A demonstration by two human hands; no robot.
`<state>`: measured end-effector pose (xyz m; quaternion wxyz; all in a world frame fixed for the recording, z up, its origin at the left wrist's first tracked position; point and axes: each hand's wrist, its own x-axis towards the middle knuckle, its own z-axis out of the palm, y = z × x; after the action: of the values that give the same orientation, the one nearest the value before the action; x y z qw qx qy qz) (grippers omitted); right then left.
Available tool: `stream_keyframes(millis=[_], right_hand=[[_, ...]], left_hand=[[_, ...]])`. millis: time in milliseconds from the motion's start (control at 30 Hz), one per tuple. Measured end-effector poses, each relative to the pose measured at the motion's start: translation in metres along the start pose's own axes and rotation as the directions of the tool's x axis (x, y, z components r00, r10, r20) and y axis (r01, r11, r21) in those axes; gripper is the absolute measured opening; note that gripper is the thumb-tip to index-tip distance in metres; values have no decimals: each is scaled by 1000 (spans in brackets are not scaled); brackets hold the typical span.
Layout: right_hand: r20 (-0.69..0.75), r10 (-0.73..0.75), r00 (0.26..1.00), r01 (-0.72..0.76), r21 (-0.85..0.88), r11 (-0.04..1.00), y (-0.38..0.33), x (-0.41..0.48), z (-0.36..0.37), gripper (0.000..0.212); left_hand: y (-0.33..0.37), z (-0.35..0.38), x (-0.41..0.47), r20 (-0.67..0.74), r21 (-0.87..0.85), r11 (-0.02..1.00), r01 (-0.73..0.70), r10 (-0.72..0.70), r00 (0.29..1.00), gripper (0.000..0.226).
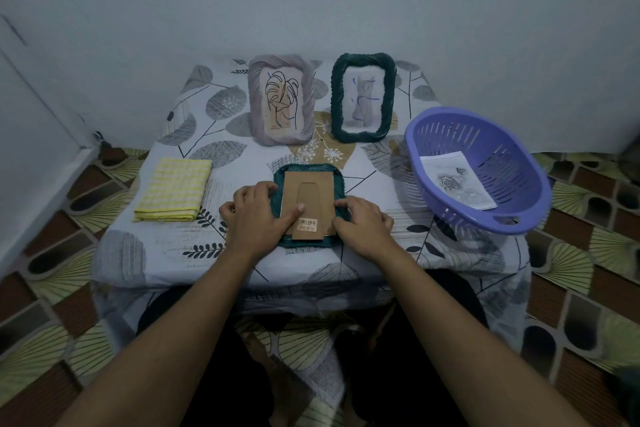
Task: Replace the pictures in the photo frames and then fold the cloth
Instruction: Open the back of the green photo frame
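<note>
1. Fingers (273, 191) of our left hand (258, 215) lie spread flat, pressing down on the left edge of a face-down green frame (308, 208); the thumb rests on its brown cardboard backing (308, 199), nothing gripped.
2. Our right hand (363, 222) has fingers curled loosely over the frame's right edge, fingertips touching rim and backing; pressing, not closed round anything.
3. Face-down frame sits at the near centre of the tabletop (242, 263), which is covered in a leaf-print cloth. Backing carries a folded-flat stand flap and a barcode sticker (308, 224) near its close end.
4. Two frames stand upright at the far side: a grey-lilac frame (281, 100) with a line-drawn leaf picture, and to its right a dark green frame (363, 98) with a cat picture. They stand near each other, not touching.
5. Yellow checked cloth (173, 194), already folded into a rectangle, lies flat on the left of the tabletop, apart from our left hand.
6. Purple slotted basket (485, 215) sits on the right edge, tilted toward us; a loose picture (457, 180) with a rose print lies inside it.
7. Floor around has patterned tiles; plain wall behind.
</note>
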<state>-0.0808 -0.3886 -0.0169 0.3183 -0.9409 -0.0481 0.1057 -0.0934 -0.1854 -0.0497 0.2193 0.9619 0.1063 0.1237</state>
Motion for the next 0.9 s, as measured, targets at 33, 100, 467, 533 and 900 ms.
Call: stream_keyframes(millis=[33,100,467,533,900], right_hand=[[-2,1,1000,-1,5,1000,-1,0,0,49],[-2,5,1000,-5,22,1000,-1,0,0,50],[31,44,999,-48,117,992,-7,-5,-6,58],[8,48,999,-49,133,990,-6,-5,-9,43],[-54,155,986,-137,248,959,15,2,-26,34]], left_hand=[[0,-1,-1,-7,-7,1000,1,-1,1000,59],[-1,-1,-1,-10,1,1000,3,-3,1000,52],[4,-15,-7,63,-253,962,105,-92,994,51],[8,-15,-7,82,-255,961,108,-90,993,54],[41,2,-8,178,-251,966,65,-20,984,34]])
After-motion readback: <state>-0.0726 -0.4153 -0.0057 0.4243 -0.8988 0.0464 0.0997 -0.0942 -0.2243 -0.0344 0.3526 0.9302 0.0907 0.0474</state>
